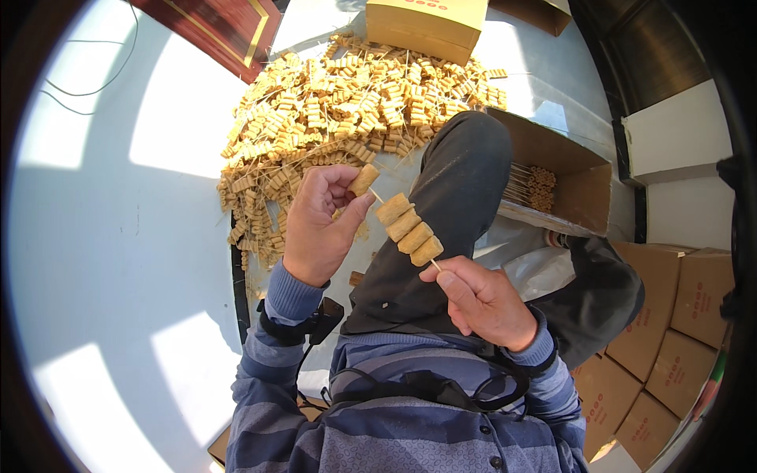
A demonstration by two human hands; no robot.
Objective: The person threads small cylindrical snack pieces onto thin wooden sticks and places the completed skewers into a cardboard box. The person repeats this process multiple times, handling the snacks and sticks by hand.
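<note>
A thin skewer [410, 230] threaded with several short tan rolls slants across in front of my body, above my dark trouser leg. My right hand [490, 306] pinches its bare lower end between thumb and fingers. At the upper end my left hand [317, 225] grips a single tan roll [363, 180] between thumb and fingers. A stretch of bare stick shows between that roll and the others. Beyond my hands lies a large heap of similar skewers [347, 110] loaded with tan rolls.
An open cardboard box [583, 193] right of my knee holds neatly laid skewers [541, 189]. A closed carton [426, 27] stands behind the heap, beside a dark red panel [221, 27]. More cartons [650, 315] are stacked at the right. A thin cable [110, 88] runs across the pale floor at left.
</note>
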